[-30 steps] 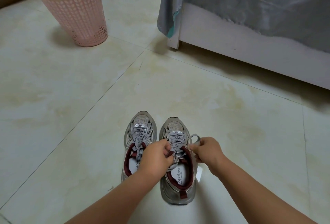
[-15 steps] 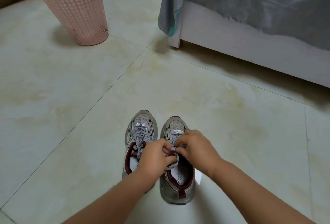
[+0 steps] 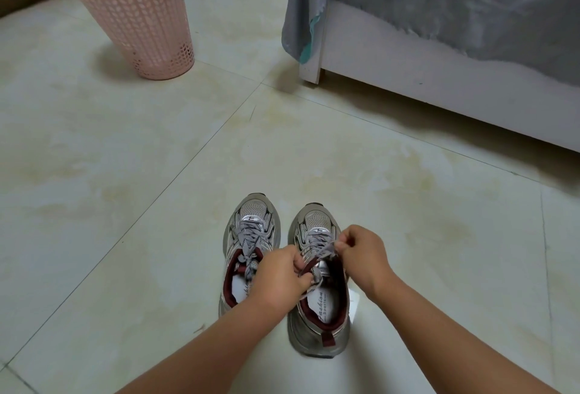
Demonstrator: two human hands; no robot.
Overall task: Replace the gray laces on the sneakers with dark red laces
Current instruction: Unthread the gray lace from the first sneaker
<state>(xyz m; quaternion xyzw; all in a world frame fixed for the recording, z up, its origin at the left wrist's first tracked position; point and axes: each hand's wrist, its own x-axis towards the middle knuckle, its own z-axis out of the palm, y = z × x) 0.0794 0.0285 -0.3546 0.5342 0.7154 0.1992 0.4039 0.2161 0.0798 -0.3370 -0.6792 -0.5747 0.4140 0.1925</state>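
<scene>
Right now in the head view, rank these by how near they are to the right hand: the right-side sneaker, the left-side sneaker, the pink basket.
1. Right-side sneaker: under the right hand, which pinches its gray lace.
2. Left-side sneaker: beside it, to the left.
3. Pink basket: far off, upper left, on the floor.

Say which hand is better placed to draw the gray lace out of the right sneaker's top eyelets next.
Probably the right hand: it already pinches the gray lace above the right sneaker, pulling it up. The left hand grips the lace lower, near the tongue, better suited to steadying.
</scene>
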